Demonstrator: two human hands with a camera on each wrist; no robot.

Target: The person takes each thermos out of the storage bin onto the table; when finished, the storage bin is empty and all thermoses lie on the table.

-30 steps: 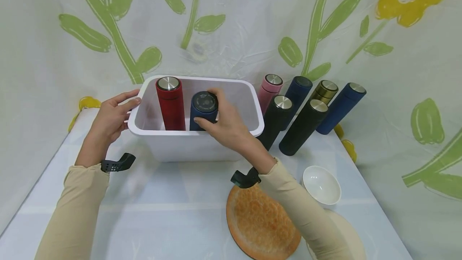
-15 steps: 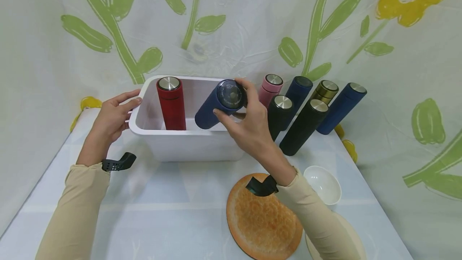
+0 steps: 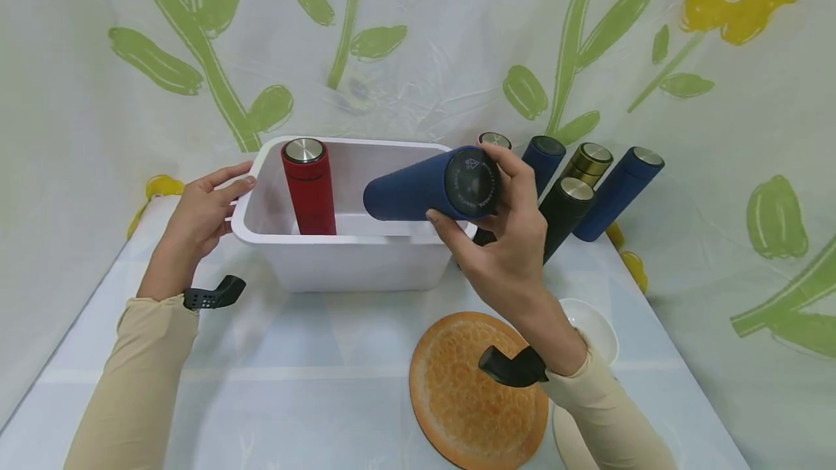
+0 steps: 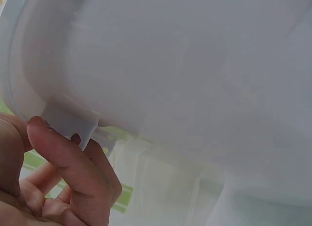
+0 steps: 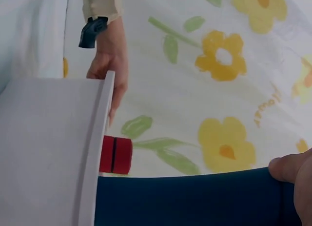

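Observation:
In the head view my right hand (image 3: 506, 245) grips a blue thermos (image 3: 411, 191) round one end, its dark round end face toward me. The thermos lies almost level, its far end over the white plastic bin (image 3: 353, 263). A red thermos (image 3: 315, 198) with a silver lid stands inside the bin, toward the left. At the bin's left end my left hand (image 3: 205, 212) holds the rim. Close up in the left wrist view, its curled fingers (image 4: 73, 162) hold a small tab under the bin's edge. The right wrist view shows the blue thermos (image 5: 195, 201) extending past the bin's rim.
Right of the bin stand several thermoses, among them a blue one (image 3: 542, 158), a gold one (image 3: 591, 162), a black one (image 3: 564, 216) and a taller blue one (image 3: 617, 198). Nearer lie a round bread-patterned mat (image 3: 480, 390), a white bowl (image 3: 601, 328) and a cream disc (image 3: 571, 441).
My right hand has lifted the blue thermos from upright inside the bin, tipping it toward level and carrying it right and nearer. The left hand stays at the rim.

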